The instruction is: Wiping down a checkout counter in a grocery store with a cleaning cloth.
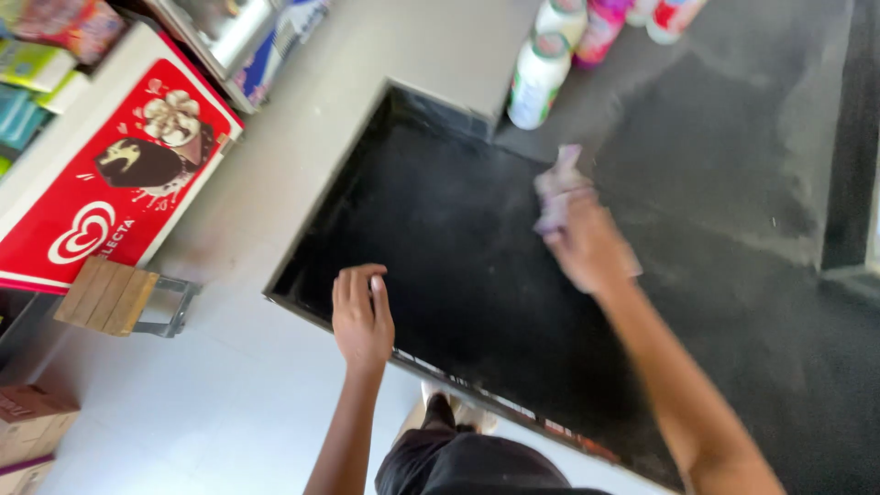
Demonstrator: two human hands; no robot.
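Observation:
My right hand [587, 243] is closed around a crumpled pale cloth [557, 188] and presses it on a dark, dusty countertop [733, 165]. The hand is blurred. My left hand [360, 316] rests with curled fingers on the near edge of the black counter surface [440, 238], holding nothing. A paler wiped-looking patch shows on the counter to the right of the cloth.
Several plastic bottles, one white with a green band [536, 81], stand at the counter's far edge. A red and white freezer chest [110, 174] is on the left, with a small wooden stool [115, 295] beside it. Cardboard boxes [32, 426] sit on the pale tiled floor.

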